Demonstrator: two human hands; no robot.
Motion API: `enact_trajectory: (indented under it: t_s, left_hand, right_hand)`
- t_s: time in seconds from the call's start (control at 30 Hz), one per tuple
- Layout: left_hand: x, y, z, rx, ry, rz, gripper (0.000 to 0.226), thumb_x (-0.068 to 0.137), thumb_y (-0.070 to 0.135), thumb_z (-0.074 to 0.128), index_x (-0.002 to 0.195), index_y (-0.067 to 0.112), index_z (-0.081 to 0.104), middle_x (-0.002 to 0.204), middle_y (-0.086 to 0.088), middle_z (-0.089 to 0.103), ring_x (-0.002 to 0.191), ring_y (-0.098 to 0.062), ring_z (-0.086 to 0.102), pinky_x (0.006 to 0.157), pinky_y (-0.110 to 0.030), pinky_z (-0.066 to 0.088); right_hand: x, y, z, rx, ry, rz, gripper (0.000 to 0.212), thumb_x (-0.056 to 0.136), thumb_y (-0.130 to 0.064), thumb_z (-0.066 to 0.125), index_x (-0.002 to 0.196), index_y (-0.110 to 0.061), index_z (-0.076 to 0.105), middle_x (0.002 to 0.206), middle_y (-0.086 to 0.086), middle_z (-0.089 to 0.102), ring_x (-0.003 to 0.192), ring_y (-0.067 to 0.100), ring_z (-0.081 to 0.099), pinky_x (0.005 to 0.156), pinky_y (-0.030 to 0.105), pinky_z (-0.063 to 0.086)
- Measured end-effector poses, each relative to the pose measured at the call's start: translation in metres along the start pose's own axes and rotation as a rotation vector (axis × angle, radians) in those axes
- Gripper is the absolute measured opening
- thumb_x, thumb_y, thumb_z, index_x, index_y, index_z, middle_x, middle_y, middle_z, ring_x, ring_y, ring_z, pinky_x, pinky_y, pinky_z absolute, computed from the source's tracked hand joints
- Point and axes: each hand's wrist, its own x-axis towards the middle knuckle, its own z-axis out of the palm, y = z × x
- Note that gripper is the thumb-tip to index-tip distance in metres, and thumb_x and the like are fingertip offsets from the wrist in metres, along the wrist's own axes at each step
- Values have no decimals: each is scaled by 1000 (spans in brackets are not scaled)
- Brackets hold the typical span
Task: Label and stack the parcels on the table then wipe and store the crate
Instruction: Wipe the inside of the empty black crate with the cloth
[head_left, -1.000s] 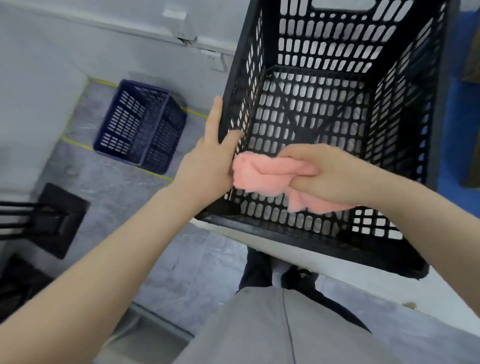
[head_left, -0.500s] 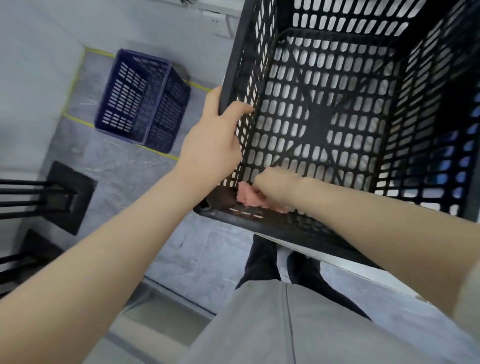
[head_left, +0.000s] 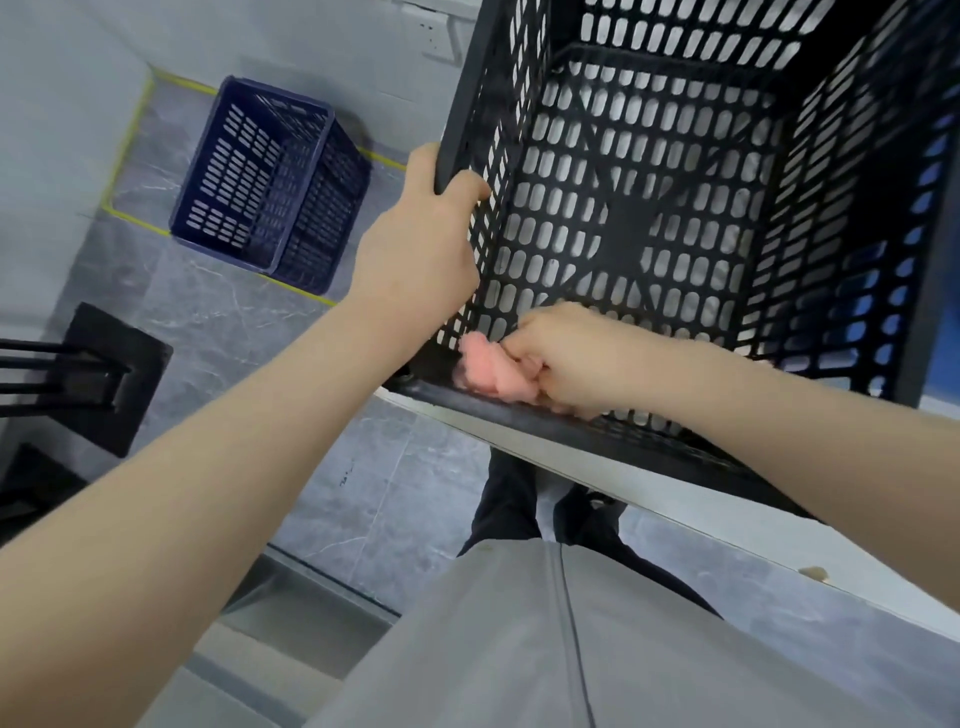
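A black perforated crate (head_left: 649, 218) stands on the white table, its open top facing me. My left hand (head_left: 415, 244) grips the crate's left rim, thumb inside and fingers round the outside edge. Inside the crate at its near left corner, my right hand (head_left: 561, 358) holds a bunched pink cloth (head_left: 488, 371) pressed against the near wall. No parcels are in view.
The white table edge (head_left: 675, 499) runs diagonally below the crate. A dark blue crate (head_left: 270, 182) sits on the grey floor inside yellow tape lines at the left. A black stand base (head_left: 98, 374) is on the floor at far left.
My right hand has carried the pink cloth from over the near rim down into the crate's near left corner. My left hand has slid a little up the rim.
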Motion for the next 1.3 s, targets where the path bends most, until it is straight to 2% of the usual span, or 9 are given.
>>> enact_trajectory:
  t_s: [0.17, 0.37, 0.5, 0.63, 0.8, 0.9, 1.0, 1.13, 1.3]
  left_hand:
    - [0, 0, 1, 11, 2, -2, 42, 84, 1, 45, 123, 16, 51, 145, -7, 30, 78, -39, 57, 66, -48, 51]
    - [0, -1, 2, 4, 2, -5, 40, 84, 1, 45, 121, 16, 51, 143, -8, 32, 78, -41, 56, 65, -49, 51]
    - [1, 0, 1, 2, 5, -10, 40, 84, 1, 45, 121, 15, 51, 142, -8, 32, 76, -39, 56, 64, -47, 52]
    - [1, 0, 1, 2, 13, -4, 40, 84, 0, 44, 120, 15, 51, 143, -8, 33, 77, -40, 56, 66, -49, 51]
    - [-1, -1, 1, 13, 26, -14, 40, 85, 0, 44, 120, 17, 52, 139, -9, 35, 80, -39, 56, 68, -49, 51]
    - [0, -1, 1, 14, 33, -15, 40, 85, 0, 44, 120, 17, 52, 138, -10, 36, 82, -42, 55, 71, -50, 50]
    - [0, -1, 1, 13, 29, -19, 40, 85, 0, 44, 121, 17, 52, 138, -10, 36, 82, -42, 55, 70, -51, 50]
    - [-1, -1, 1, 21, 30, -14, 39, 86, 1, 45, 122, 16, 52, 139, -11, 35, 81, -42, 55, 70, -51, 51]
    - [0, -1, 1, 22, 36, -11, 37, 86, 1, 46, 120, 16, 54, 139, -11, 35, 81, -41, 55, 69, -51, 51]
  right_hand:
    - [46, 22, 28, -279, -194, 111, 14, 86, -2, 52, 80, -13, 58, 69, -1, 55, 55, 10, 46, 44, 23, 30]
    - [-1, 30, -22, 25, -321, 42, 22, 88, -7, 55, 70, -19, 59, 70, -4, 63, 69, 15, 61, 66, 27, 52]
    - [-52, 20, -65, 158, -442, 5, 39, 87, -14, 66, 56, -36, 55, 61, -27, 60, 60, -11, 56, 59, 5, 44]
    - [-38, 17, -35, -82, -399, 94, 25, 91, -13, 57, 73, -29, 51, 64, -13, 55, 57, 1, 50, 49, 13, 39]
    - [18, 29, 12, -191, -380, 241, 14, 95, -16, 49, 88, -11, 60, 84, -1, 62, 75, 17, 61, 65, 26, 49]
    - [29, 34, 29, -322, -379, 258, 12, 92, -14, 51, 99, -10, 60, 90, 3, 56, 81, 22, 54, 66, 29, 42]
    - [12, 43, 22, -256, -362, 226, 9, 89, -9, 53, 92, -9, 61, 92, 3, 66, 80, 23, 61, 69, 32, 49]
    - [-46, 59, -38, -33, -540, 72, 16, 79, -17, 62, 75, -31, 58, 74, -11, 62, 75, 10, 60, 69, 32, 53]
    - [-62, 54, -48, -112, -563, 139, 17, 71, -20, 64, 74, -37, 61, 75, -7, 63, 75, 14, 61, 72, 38, 54]
